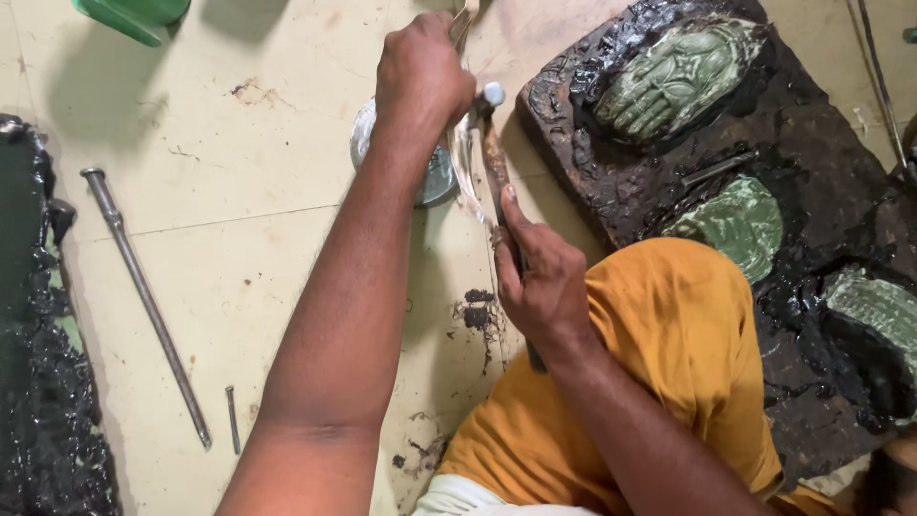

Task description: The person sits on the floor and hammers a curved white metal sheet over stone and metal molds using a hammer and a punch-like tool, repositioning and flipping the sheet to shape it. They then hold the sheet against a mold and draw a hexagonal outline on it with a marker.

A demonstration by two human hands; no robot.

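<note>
Sprawling black pitch block [812,162]: right of both grips, well apart from them; green relief pieces [678,76] bedded in it.
Orange cloth [669,334]: over knee, just under and right of the lower grip.
Left hand [420,76]: clenched fist, grasping the pale strip at its top end; wrist straight.
Right hand [540,282]: closed on the hammer handle low down, forefinger laid along the shaft.
Hammer [495,162]: long axis runs from the right grip up and slightly left; metal head at the far end, pointing away from the body, just below and right of the left fist.
Pale strip [465,158]: hangs curved from the left fist, just beside the hammer shaft; contact unclear.
Round metal dish [435,182]: under the left wrist, partly hidden.
Doing it well (judgement): likely light tapping on the strip; short wrist strokes, steady left fist, forefinger as guide, head square to the strip, knuckles out of the swing.
Risk (judgement): glancing blow, strip kinked.
</note>
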